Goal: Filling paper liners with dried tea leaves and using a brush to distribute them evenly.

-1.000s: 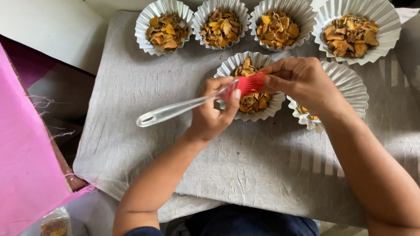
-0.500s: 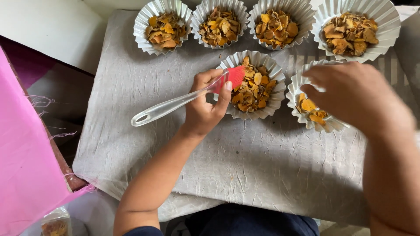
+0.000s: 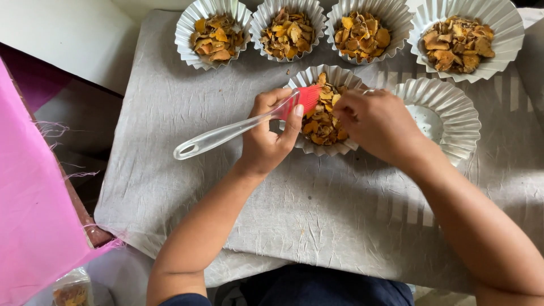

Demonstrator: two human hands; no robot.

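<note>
Up close, the person's left hand (image 3: pixel 266 139) has its grip pinched around a brush (image 3: pixel 243 127) with a clear plastic handle and red silicone bristles, taken just behind the head, so the long handle sticks out toward the left edge of the surface (image 3: pixel 317 226). The brush looks light and stiff in the handle, soft at the tip, and that near-head hold seems right for control. The right hand (image 3: pixel 377 124) hovers over a foil cup (image 3: pixel 326 110) of dry orange-brown flakes near the middle; whether its fingers pinch anything I cannot tell. The flakes look brittle and feather-light, the thin cup easily dented, best steadied at its rim. Beside it sits an empty foil cup (image 3: pixel 447 116). Along the far edge stand four filled cups (image 3: pixel 501 34).
</note>
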